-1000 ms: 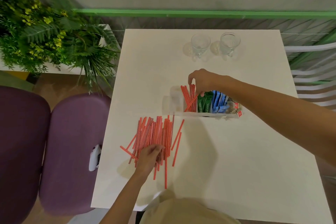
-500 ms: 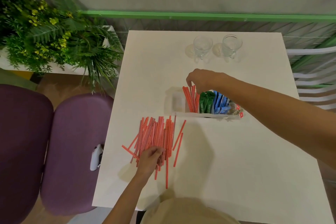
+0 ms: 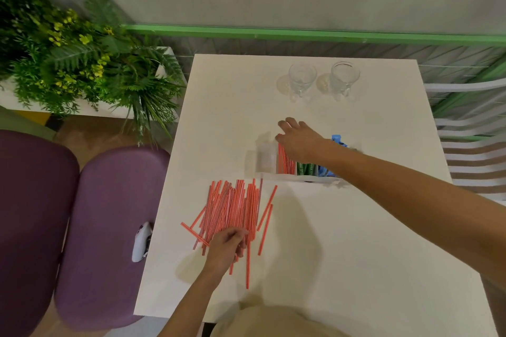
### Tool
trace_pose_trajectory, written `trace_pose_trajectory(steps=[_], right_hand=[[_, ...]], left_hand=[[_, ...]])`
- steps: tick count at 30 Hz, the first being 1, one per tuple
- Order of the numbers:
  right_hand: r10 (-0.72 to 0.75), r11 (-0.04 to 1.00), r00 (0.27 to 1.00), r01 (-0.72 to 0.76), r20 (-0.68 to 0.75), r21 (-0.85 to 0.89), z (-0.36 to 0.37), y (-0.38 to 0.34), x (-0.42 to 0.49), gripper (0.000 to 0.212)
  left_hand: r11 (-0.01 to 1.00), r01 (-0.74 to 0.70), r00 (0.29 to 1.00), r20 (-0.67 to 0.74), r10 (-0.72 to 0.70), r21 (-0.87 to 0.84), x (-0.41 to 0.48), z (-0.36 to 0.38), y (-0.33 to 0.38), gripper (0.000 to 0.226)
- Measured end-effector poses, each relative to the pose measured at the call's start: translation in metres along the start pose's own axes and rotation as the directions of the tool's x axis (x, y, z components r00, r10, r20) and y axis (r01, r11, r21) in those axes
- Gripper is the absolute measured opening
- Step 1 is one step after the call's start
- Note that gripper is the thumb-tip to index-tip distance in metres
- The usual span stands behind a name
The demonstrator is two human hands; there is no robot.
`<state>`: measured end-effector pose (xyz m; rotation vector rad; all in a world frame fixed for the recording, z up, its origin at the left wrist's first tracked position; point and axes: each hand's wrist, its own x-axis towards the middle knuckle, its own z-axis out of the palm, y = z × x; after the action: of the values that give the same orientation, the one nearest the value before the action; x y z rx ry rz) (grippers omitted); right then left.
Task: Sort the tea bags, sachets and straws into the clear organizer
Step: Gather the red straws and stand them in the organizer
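Right hand [image 3: 299, 139]: has let go of the upright straws [image 3: 286, 161] it pinched half a second ago; fingers now spread apart over the organizer's far edge.
Left hand [image 3: 226, 245]: still on the desk [image 3: 356, 241] nearer than the organizer, fingers curled round ends of the loose straws [image 3: 235, 208].
Around: two glasses [image 3: 302, 81] beyond the organizer; purple chair [image 3: 104, 227] and plant [image 3: 76, 63] well to its left.
In the way: the right palm and forearm hide much of the organizer's right part.
Organizer [image 3: 267, 156]: leftmost compartment bare, then upright straws, green sachets [image 3: 305, 168], blue sachets [image 3: 336, 139].
Materials: clear plastic walls; thin red-and-white striped straws; smooth white desk.
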<state>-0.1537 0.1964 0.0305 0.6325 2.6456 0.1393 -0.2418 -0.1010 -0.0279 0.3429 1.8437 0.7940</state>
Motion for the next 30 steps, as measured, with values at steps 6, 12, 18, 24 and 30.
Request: trace_pose_trajectory(steps=[6, 12, 18, 24, 30], right_hand=[[0.052, 0.991, 0.997, -0.058, 0.051, 0.118, 0.002, 0.013, -0.015, 0.042], [0.120, 0.903, 0.986, -0.062, -0.112, 0.425, 0.000, 0.014, -0.039, 0.049], [0.174, 0.642, 0.967, 0.031, -0.185, 0.766, 0.024, -0.033, -0.094, 0.022], [0.132, 0.147, 0.938, -0.337, 0.320, 0.930, 0.084, -0.100, -0.127, 0.016], [0.098, -0.033, 0.879, -0.465, 0.466, 0.885, 0.098, -0.133, -0.135, 0.013]], left_hand=[[1.000, -0.005, 1.000, 0.001, 0.005, 0.010, -0.001, 0.001, -0.002, 0.018], [0.999, -0.033, 0.999, -0.017, 0.033, -0.006, -0.003, -0.001, 0.008, 0.018], [0.980, -0.104, 0.990, -0.080, 0.118, 0.169, 0.003, -0.008, 0.007, 0.012], [0.794, -0.160, 0.938, -0.161, 0.308, 0.587, 0.016, -0.009, 0.011, 0.018], [0.511, -0.108, 0.951, -0.061, 0.304, 0.853, 0.025, 0.004, 0.031, 0.064]])
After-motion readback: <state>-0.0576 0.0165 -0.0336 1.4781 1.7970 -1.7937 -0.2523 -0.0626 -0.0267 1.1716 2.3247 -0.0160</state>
